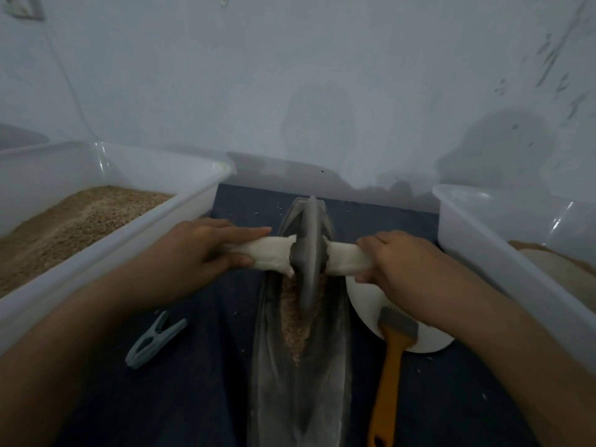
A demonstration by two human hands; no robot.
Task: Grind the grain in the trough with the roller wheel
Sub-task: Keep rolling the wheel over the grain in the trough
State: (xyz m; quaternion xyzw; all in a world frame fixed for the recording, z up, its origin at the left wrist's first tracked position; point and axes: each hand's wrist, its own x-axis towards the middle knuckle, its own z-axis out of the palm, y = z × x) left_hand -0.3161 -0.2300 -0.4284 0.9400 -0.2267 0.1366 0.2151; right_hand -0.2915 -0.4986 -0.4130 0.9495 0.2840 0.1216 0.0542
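Note:
A long grey boat-shaped trough (325, 366) runs away from me down the middle of the dark mat. Brown grain (295, 327) lies in its groove. A grey roller wheel (309, 253) stands upright in the far half of the trough, its lower rim in the grain. A white cloth-wrapped axle (271, 253) passes through the wheel. My left hand (196, 253) grips the axle's left end with the forefinger stretched along it. My right hand (396, 266) grips the right end.
A clear tub (106, 240) of brown grain stands at the left, another clear tub (490, 233) at the right. A grey clothes peg (154, 340) lies left of the trough. A yellow-handled brush (387, 375) rests on a white plate (432, 340). A wall stands close behind.

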